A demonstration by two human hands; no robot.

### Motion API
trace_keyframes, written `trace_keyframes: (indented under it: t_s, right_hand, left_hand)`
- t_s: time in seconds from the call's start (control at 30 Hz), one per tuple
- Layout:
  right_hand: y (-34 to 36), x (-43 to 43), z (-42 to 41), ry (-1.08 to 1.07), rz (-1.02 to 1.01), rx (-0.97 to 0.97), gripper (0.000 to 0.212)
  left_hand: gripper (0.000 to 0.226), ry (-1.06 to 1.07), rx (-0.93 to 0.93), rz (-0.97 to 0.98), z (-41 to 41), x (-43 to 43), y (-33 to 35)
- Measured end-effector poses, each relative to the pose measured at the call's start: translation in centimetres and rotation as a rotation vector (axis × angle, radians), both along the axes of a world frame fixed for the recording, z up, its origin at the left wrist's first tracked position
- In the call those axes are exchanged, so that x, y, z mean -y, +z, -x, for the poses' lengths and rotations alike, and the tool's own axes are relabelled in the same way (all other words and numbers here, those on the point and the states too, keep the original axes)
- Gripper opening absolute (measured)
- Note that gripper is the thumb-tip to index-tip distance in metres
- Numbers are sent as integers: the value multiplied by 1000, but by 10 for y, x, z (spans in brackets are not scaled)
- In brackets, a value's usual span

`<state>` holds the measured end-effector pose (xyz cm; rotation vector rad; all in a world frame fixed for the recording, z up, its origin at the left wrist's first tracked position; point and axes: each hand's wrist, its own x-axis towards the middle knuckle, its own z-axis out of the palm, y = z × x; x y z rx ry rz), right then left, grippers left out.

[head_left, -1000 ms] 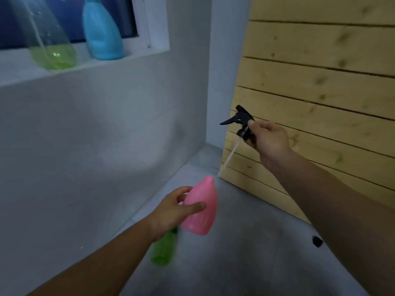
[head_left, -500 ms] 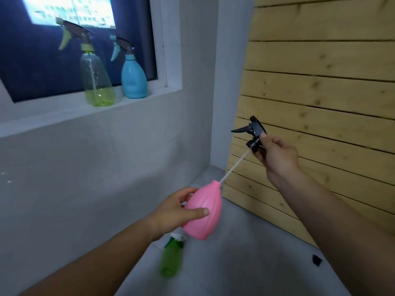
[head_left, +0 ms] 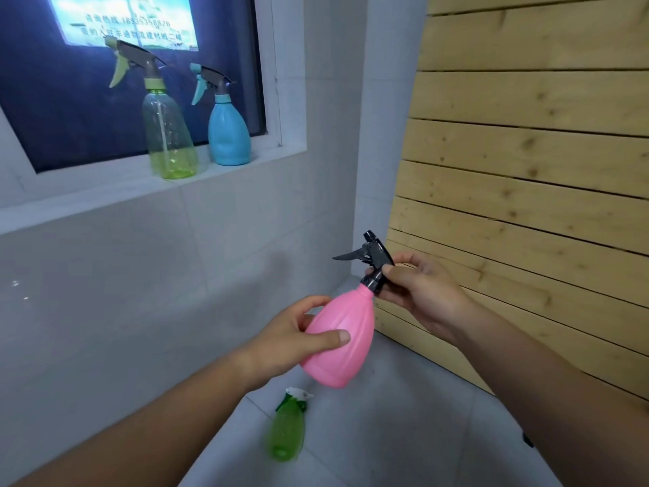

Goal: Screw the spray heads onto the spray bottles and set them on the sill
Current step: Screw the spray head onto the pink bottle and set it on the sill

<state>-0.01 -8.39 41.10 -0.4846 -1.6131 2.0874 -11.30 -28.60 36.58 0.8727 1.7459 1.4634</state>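
Note:
My left hand (head_left: pixel 288 337) grips the body of a pink spray bottle (head_left: pixel 342 340), held tilted with its neck up and to the right. A black spray head (head_left: pixel 373 256) sits on that neck, its tube down inside the bottle. My right hand (head_left: pixel 423 293) pinches the head's collar at the neck. On the white sill (head_left: pixel 116 191) stand a clear yellow-green bottle (head_left: pixel 168 135) and a blue bottle (head_left: pixel 228 135), both with heads fitted. A green bottle (head_left: pixel 286 428) lies on the floor below my hands.
A slatted wooden panel (head_left: pixel 526 170) leans against the corner at the right, close behind my right hand. A grey tiled wall (head_left: pixel 123 293) rises under the sill. A small dark object (head_left: pixel 526 440) shows on the grey floor beside my right forearm.
My right hand has lowered the black head, sliding its tube fully into the pink bottle until the head sits on the neck. The view has tilted up, showing more of the sill.

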Motion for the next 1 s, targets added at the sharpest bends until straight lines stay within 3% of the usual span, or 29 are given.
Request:
trace_keyframes:
  t_s: [0.17, 0.33, 0.57, 0.77, 0.83, 1.0]
  right_hand:
    - [2, 1, -3, 128, -93, 39, 21]
    - [2, 1, -6, 249, -329, 101, 38]
    - [-4, 4, -7, 207, -510, 235, 34]
    - [-9, 5, -4, 139, -281, 166, 57]
    - [-11, 9, -2, 138, -218, 147, 58]
    - [-13, 16, 0, 115, -104, 95, 36]
  left_hand:
    - [66, -15, 14, -11, -4, 0, 2]
    - [64, 8, 34, -51, -3, 3, 6]
    - [67, 11, -10, -16, -7, 4, 5]
    - [100, 31, -36, 123, -11, 2, 7]
    - [97, -7, -5, 161, -14, 1, 5]
    - [75, -6, 106, 139, -20, -3, 4]
